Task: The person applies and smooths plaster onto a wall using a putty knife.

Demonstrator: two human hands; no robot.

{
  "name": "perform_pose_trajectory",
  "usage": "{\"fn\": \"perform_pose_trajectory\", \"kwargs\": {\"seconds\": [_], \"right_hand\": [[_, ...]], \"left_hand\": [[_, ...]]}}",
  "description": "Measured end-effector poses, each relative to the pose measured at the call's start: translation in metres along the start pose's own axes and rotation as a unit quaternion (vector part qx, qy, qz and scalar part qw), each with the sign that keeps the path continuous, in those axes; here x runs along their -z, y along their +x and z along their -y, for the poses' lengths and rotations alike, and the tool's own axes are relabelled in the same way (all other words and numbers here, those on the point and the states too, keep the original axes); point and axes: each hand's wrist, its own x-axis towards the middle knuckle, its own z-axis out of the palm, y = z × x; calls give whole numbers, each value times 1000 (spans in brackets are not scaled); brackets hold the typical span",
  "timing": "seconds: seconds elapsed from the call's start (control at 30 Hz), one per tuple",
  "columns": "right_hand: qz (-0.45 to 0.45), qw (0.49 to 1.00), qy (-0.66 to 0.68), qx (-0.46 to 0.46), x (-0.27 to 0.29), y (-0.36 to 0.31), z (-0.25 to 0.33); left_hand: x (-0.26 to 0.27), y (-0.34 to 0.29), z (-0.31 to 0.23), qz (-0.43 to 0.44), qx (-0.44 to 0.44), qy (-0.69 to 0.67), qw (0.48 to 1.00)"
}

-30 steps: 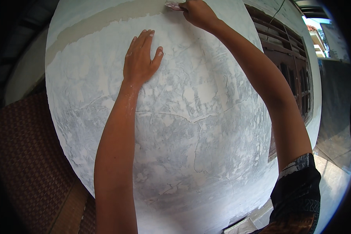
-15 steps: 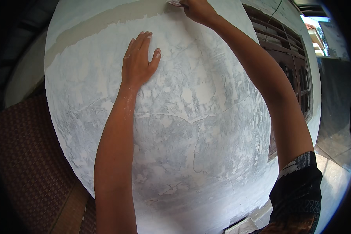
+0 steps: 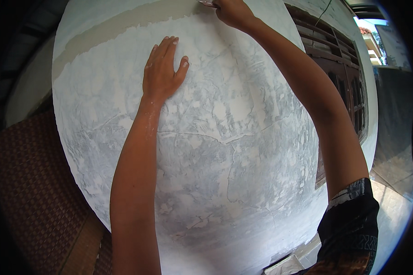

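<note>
A white wall (image 3: 215, 110) with patchy grey smears and several cracks fills the middle of the view. My left hand (image 3: 163, 71) lies flat against it, fingers stretched out and pale specks on the fingertips. Higher up and to the right, at the upper edge of the picture, my right hand (image 3: 234, 14) is closed around a putty knife (image 3: 207, 3). Only part of its metal blade shows, at the right end of a smooth grey-beige band of filler (image 3: 119, 25) that runs across the upper wall. The handle is mostly hidden in my fingers.
A dark brown window with slats and shutters (image 3: 339, 68) is set in the wall to the right. Brown woven matting (image 3: 36, 192) stands at the left. A pale block-like object (image 3: 289, 266) lies low by the wall's foot, near my right sleeve.
My right hand and the putty knife have shifted only very slightly at the upper edge. My left hand stays in place on the wall.
</note>
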Motion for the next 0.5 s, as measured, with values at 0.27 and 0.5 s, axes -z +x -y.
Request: {"fn": "perform_pose_trajectory", "kwargs": {"seconds": [0.27, 0.5], "right_hand": [[73, 992, -18, 103, -15, -44, 51], [-25, 999, 3, 25, -4, 2, 11]], "left_hand": [[9, -6, 11, -1, 5, 2, 1000], [0, 1, 0, -22, -6, -7, 1000]]}}
